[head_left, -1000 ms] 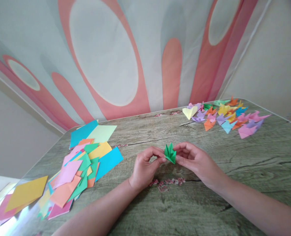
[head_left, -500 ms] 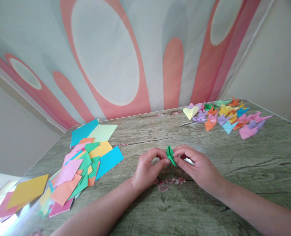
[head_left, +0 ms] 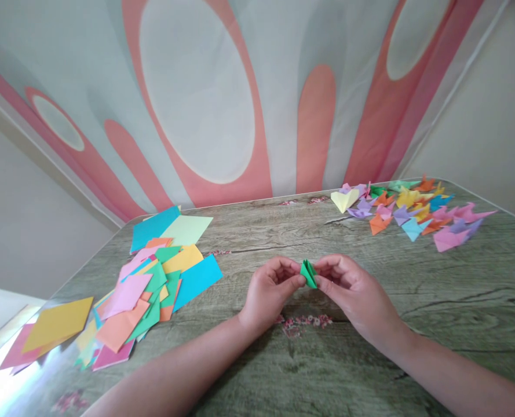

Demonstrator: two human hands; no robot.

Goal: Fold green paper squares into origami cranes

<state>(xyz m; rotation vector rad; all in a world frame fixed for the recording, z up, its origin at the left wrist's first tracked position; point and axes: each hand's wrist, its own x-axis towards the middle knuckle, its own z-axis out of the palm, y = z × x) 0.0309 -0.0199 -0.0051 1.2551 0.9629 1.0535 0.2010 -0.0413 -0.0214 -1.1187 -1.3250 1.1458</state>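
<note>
A small folded piece of green origami paper (head_left: 308, 274) is held up over the middle of the table, its layers showing as pointed flaps. My left hand (head_left: 272, 289) pinches its left side between thumb and fingers. On the opposite side, the thumb and fingertips of my right hand (head_left: 353, 289) close on its right edge. The fingertips cover both outer edges of the paper.
Loose coloured paper sheets (head_left: 124, 295) lie in an overlapping heap at the left. Several finished origami figures (head_left: 407, 214) cluster at the far right. The wood-patterned table (head_left: 248, 237) meets a pink and grey printed backdrop (head_left: 278, 116) at its back edge.
The green paper has turned and its flaps sit closer together, making a more compact shape. Both hands still pinch it. The whole view has shifted slightly.
</note>
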